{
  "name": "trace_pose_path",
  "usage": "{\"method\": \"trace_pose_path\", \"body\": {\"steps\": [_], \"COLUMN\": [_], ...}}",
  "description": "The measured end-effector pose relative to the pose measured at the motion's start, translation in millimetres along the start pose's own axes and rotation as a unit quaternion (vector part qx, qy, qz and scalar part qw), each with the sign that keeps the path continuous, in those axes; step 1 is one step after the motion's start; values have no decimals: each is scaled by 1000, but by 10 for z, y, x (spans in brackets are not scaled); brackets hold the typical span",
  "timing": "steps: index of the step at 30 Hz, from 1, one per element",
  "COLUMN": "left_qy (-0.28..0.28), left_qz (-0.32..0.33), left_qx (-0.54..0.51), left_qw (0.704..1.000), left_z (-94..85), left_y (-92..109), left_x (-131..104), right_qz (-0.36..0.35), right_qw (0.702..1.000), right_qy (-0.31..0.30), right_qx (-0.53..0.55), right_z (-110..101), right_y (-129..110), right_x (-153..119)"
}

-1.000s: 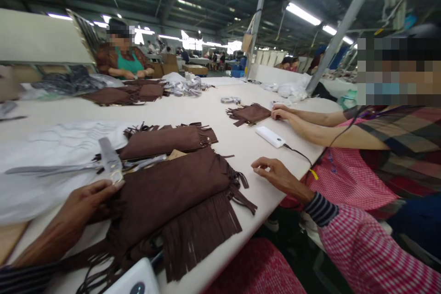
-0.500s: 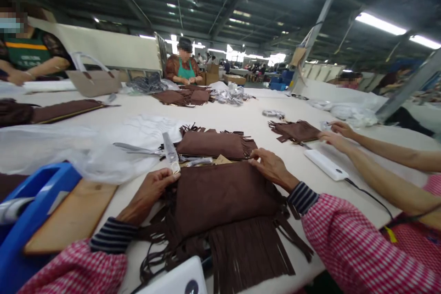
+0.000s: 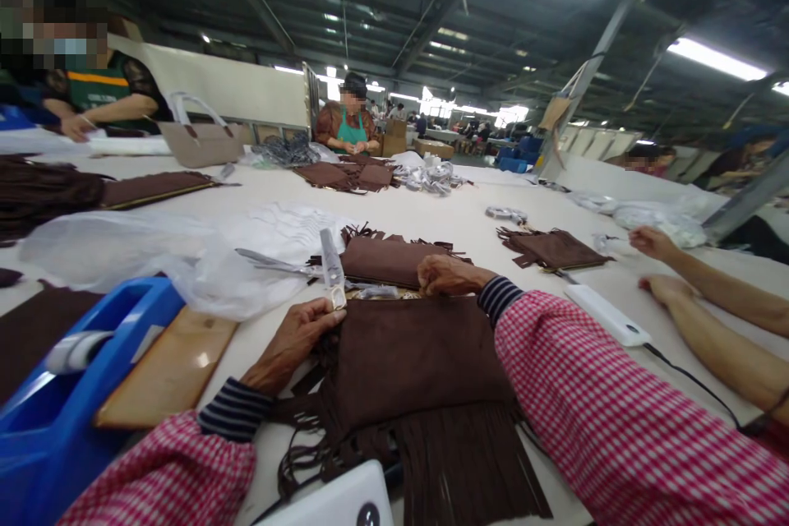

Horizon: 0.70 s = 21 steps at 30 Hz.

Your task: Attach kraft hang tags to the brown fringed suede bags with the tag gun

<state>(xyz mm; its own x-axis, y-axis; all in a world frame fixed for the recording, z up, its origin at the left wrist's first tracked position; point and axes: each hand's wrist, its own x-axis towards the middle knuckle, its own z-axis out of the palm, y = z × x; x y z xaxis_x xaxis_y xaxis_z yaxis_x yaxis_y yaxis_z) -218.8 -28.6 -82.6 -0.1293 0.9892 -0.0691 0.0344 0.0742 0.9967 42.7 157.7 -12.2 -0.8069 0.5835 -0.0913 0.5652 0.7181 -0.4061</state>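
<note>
A dark brown fringed bag (image 3: 425, 362) lies flat on the white table in front of me. At its upper left corner my left hand (image 3: 302, 337) pinches a small pale ring-like piece (image 3: 337, 298), from which a plastic-wrapped strip (image 3: 331, 259) stands up. My right hand (image 3: 447, 274) is closed at the bag's top edge, between it and a second brown fringed bag (image 3: 388, 261) just behind; what its fingers hold, if anything, is hidden. A wrapped piece (image 3: 375, 292) rests between the two bags. Scissors (image 3: 271, 261) lie to the left of the second bag.
At left stand a blue bin (image 3: 43, 444) and a wooden board (image 3: 166, 370), with clear plastic (image 3: 154, 255) behind. A white device (image 3: 345, 501) lies at the front. Another person's hands (image 3: 662, 263) are at right, near a white corded device (image 3: 607, 314).
My right hand has moved left along the bag's top edge and closed. The other person's hands have drawn back from the bag at right. The whole view has shifted slightly.
</note>
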Motion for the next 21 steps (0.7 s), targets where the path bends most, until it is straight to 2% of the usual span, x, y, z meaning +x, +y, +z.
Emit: {"method": "trace_pose_path", "body": {"steps": [2,5,8,11,14,17,19,21], "left_qy": [-23,-64,-81,-70,-8,112,156,151], "left_qz": [5,0,-9,7,69,126,150,175], "left_qx": [-11,-20,-10,57,208,336,360,340], "left_qw": [1000,998,997,996,976,927,907,912], "left_z": [7,28,51,48,1,-70,-97,-79], "left_y": [12,-2,-17,40,157,258,312,380], "left_x": [-19,-37,-39,-48,-69,-84,-90,-98], "right_qz": [24,57,63,73,90,112,118,114], "right_qw": [990,959,947,931,906,851,808,785], "right_qy": [3,72,168,239,290,359,390,391], "right_qx": [141,267,267,266,294,367,426,467], "right_z": [-87,-221,-317,-339,-308,-294,-313,-343], "right_y": [55,73,46,-6,-74,-153,-226,-328], "right_x": [-107,-287,-414,-448,-414,-358,-329,-313]}}
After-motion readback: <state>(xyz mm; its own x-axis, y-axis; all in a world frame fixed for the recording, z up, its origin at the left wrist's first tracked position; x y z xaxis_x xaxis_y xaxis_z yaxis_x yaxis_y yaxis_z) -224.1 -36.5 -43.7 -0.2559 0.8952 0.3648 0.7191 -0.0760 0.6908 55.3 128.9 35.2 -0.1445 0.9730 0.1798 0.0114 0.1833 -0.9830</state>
